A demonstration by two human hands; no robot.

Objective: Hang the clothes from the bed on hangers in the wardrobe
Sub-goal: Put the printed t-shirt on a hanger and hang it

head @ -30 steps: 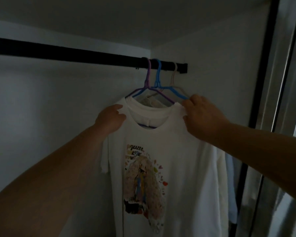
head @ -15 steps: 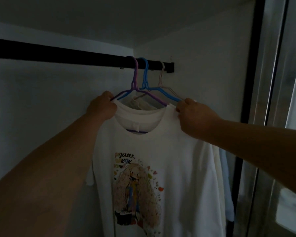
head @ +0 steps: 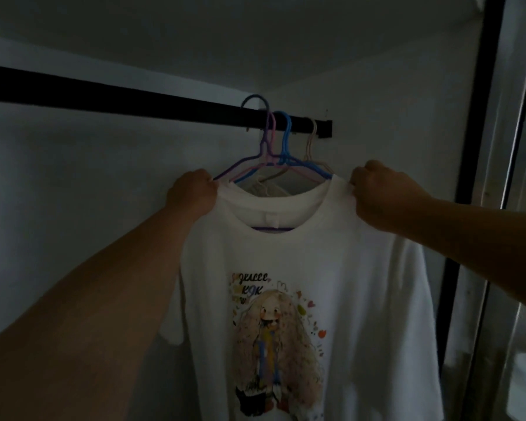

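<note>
**Dim wardrobe: shirt lifted off the rail**

Inside the dim wardrobe, the white T-shirt (head: 301,268) hangs on a purple hanger (head: 257,138). The left hand (head: 192,196) and right hand (head: 380,196) pinch its shoulders. Half a second ago the hook sat on the black rail (head: 134,98); now it rides above it, probably being reseated beside the blue hanger (head: 286,138).

The white T-shirt (head: 331,268) is running off the bottom edge, hem unseen. Its cloth is hiding most of the purple hanger (head: 263,147). Garments behind it (head: 268,189) are showing too dimly to identify.
</note>
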